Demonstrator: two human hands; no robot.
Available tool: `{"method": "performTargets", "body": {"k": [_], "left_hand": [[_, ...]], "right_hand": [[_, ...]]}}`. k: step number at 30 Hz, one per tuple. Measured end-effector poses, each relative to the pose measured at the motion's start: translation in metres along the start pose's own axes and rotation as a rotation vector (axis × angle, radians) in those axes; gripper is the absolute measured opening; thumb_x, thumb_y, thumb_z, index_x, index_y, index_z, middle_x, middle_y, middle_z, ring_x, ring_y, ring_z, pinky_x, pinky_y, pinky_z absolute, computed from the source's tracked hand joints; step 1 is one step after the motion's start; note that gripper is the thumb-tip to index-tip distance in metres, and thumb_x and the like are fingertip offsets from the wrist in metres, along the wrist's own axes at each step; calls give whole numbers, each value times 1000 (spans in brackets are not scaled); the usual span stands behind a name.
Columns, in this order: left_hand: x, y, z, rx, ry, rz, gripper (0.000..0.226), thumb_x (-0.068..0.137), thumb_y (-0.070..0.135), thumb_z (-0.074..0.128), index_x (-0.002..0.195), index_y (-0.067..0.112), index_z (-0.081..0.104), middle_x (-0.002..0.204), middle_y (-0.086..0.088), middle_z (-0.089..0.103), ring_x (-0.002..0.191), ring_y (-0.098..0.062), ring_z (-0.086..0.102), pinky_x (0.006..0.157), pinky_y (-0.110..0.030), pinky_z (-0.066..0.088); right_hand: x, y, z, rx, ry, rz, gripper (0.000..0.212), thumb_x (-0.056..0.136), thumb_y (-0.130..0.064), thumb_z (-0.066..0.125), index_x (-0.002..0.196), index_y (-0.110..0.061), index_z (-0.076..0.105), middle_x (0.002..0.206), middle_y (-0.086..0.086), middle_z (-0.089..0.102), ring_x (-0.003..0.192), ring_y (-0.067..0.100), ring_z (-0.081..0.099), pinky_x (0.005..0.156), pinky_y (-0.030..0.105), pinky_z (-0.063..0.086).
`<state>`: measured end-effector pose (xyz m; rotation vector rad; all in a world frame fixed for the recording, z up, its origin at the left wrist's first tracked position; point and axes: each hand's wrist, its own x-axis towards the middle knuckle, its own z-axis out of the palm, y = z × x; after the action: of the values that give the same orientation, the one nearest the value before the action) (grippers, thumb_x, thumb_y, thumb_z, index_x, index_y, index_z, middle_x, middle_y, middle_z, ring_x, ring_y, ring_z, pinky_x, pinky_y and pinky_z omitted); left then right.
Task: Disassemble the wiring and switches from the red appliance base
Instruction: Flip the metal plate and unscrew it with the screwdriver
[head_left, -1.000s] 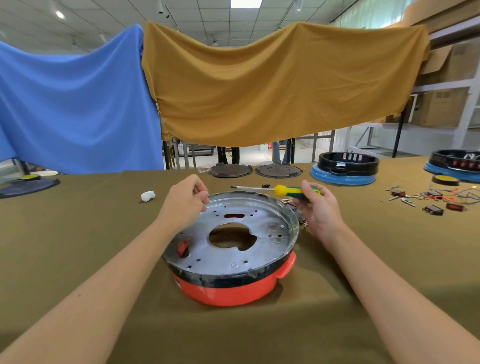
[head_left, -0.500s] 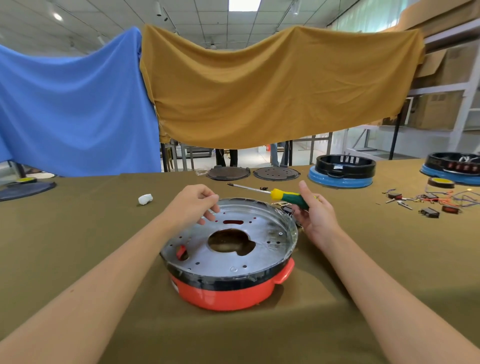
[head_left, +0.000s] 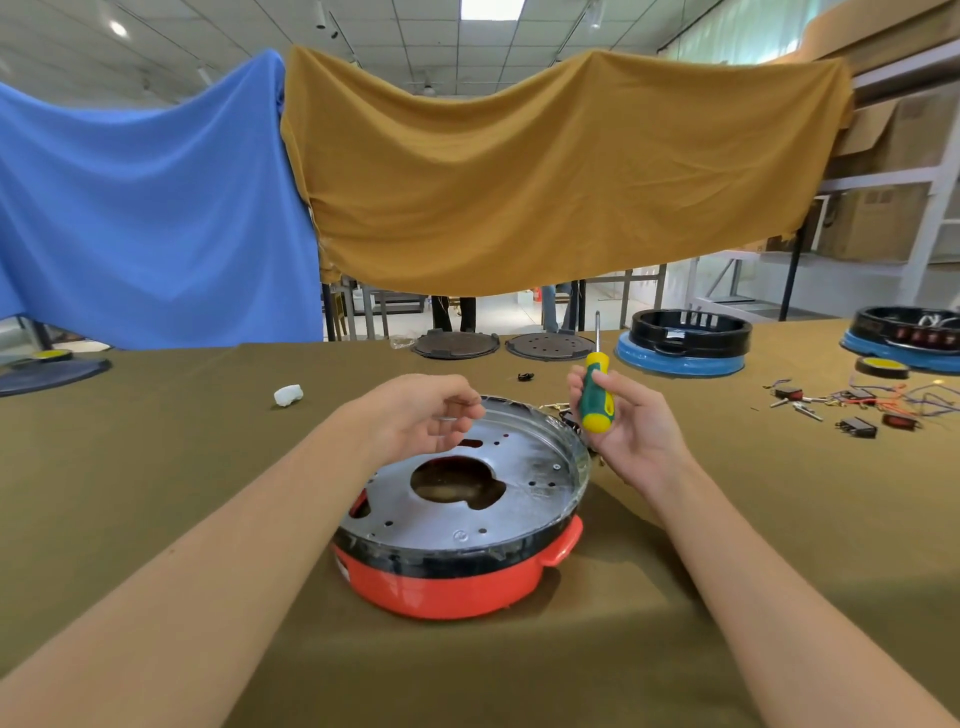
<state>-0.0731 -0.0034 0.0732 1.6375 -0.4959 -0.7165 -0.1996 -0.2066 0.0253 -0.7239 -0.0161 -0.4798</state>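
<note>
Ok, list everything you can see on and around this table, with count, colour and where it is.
appliance base: 1, red with a silver metal plate on top, centre of the table.
screwdriver: 1, green and yellow handle, held upright beside the base.
white lump: 1, white, table left of the base.
round plates: 2, dark, far edge of the table.
blue bases: 2, blue with black tops, far right.
loose switches and wires: several, black, red and mixed, right of the table.
tape roll: 1, black and yellow, far right.
cloths: 2, blue and mustard, hanging behind.
left hand: empty, above the plate.
right hand: grips the screwdriver.
</note>
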Motion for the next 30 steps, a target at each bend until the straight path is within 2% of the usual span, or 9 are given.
{"method": "performTargets", "body": {"k": [5, 8, 12, 19, 23, 26, 30], "left_hand": [[1, 2, 15, -110, 43, -21, 5, 87, 5, 62, 91, 3, 63, 71, -5, 51, 58, -12, 47, 51, -22, 49], [1, 3, 28, -152, 31, -8, 3, 87, 3, 56, 87, 2, 59, 72, -6, 50, 59, -13, 47, 50, -21, 49], [0, 8, 44, -186, 12, 11, 4, 86, 2, 55, 87, 1, 59, 71, -8, 53, 59, -14, 50, 51, -22, 51], [-1, 9, 71, -243, -85, 71, 11, 94, 0, 56, 85, -2, 61, 71, -10, 58, 57, -11, 56, 53, -16, 53], [-1, 9, 79, -244, -132, 76, 17, 100, 6, 52, 95, -5, 65, 72, -11, 63, 54, -8, 60, 55, -15, 54], [-1, 9, 79, -210, -119, 59, 20, 101, 9, 51, 100, -6, 64, 71, -8, 60, 55, -8, 56, 52, -15, 52], [-3, 7, 81, -103, -88, 53, 21, 101, 9, 51, 88, -1, 61, 68, -6, 55, 52, -8, 52, 46, -14, 47]], "right_hand": [[-3, 0, 4, -38, -113, 51, 25, 87, -7, 58, 112, -6, 58, 86, 5, 61, 58, 10, 51, 52, 19, 49], [-2, 1, 4, -138, -128, 36, 28, 86, -10, 61, 114, -8, 60, 80, 3, 58, 54, 8, 49, 48, 17, 45], [-3, 2, 4, -253, -130, -14, 37, 77, -12, 72, 112, -10, 58, 83, 3, 61, 54, 8, 51, 46, 16, 45], [-3, 5, 5, -361, -174, -92, 44, 79, 2, 73, 117, -8, 56, 85, 5, 61, 57, 10, 52, 49, 18, 47], [-4, 5, 6, -396, -194, -122, 47, 79, 4, 71, 121, -8, 54, 80, 5, 59, 59, 13, 54, 51, 19, 49], [-6, 6, 8, -423, -184, -144, 48, 77, 2, 72, 120, -8, 54, 81, 5, 61, 60, 12, 56, 52, 19, 50], [-8, 6, 9, -508, -133, -181, 49, 77, -5, 75, 121, -7, 55, 82, 5, 65, 62, 12, 59, 59, 23, 53]]}}
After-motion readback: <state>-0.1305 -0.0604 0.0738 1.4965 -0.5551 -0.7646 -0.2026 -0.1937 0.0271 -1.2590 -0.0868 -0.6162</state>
